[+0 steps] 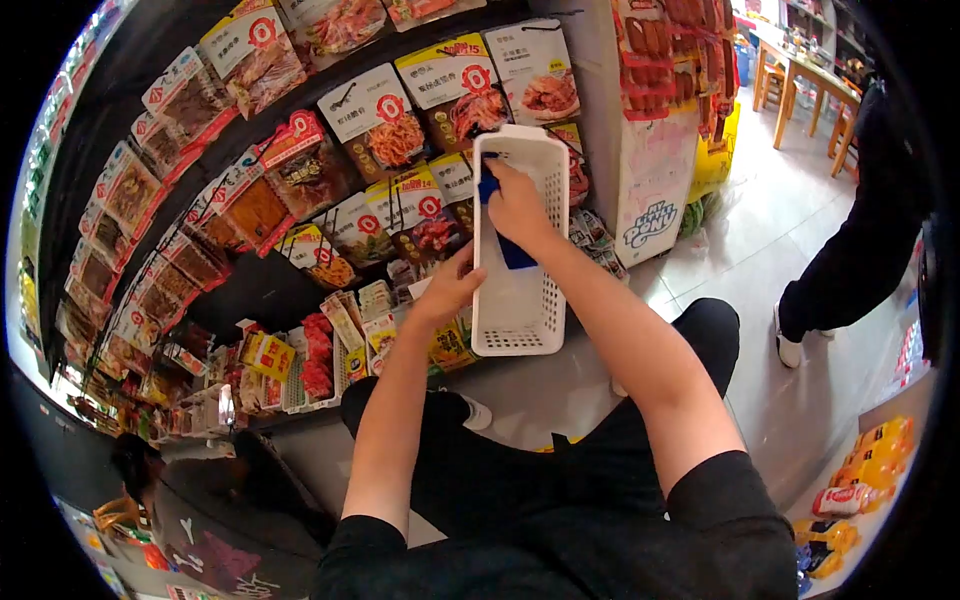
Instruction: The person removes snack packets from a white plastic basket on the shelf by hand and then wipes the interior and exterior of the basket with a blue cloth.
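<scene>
White basket [510, 312] — left hand [452, 287] at its side, right hand [520, 208] palm-down inside.

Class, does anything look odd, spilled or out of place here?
Nothing looks clearly spilled or damaged. The white basket stands out: in front of hanging packets, it contains a blue cloth-like item but no visible goods.

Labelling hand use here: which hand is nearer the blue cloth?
Right. The right hand is on the blue cloth inside the white basket; the left hand holds the basket's side.
</scene>
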Demonstrator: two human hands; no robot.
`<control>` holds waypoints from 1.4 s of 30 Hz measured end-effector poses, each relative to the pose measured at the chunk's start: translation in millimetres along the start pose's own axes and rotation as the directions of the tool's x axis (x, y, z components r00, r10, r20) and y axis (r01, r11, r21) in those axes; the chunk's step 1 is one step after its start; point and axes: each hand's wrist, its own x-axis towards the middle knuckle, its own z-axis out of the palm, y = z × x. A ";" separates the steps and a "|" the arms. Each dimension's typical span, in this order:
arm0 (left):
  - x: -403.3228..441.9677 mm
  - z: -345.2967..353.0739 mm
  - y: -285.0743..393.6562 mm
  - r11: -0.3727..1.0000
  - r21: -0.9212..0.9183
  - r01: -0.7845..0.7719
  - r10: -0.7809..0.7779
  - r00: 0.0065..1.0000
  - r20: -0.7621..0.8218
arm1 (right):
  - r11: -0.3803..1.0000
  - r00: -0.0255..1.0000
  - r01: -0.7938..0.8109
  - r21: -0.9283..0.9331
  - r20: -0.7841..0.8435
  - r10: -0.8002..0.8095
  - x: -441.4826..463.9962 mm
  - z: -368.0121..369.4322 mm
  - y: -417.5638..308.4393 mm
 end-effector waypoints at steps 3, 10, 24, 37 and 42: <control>-13.2 14.4 26.1 0.997 0.078 0.005 -0.005 1.000 0.005 | 0.963 0.975 0.222 -0.151 0.019 -0.221 -0.1 5.8 2.6; -9.0 14.0 13.4 0.989 -0.122 -0.080 0.075 0.996 -0.045 | 0.620 0.938 0.335 -0.709 0.310 -0.153 9.5 1.4 13.9; -1.7 18.1 6.4 0.957 -0.283 -0.066 0.055 0.997 -0.049 | 0.702 0.965 0.082 -0.707 0.233 0.122 21.0 -2.9 14.5; 4.6 20.9 -11.2 0.973 -0.199 -0.116 0.099 0.991 -0.094 | 0.936 0.985 0.155 -0.316 -0.020 -0.170 6.2 17.6 18.8; -6.3 13.8 -1.6 0.964 -0.226 -0.137 0.134 0.991 -0.031 | 0.734 0.976 0.218 -0.644 0.153 -0.155 8.3 6.1 22.1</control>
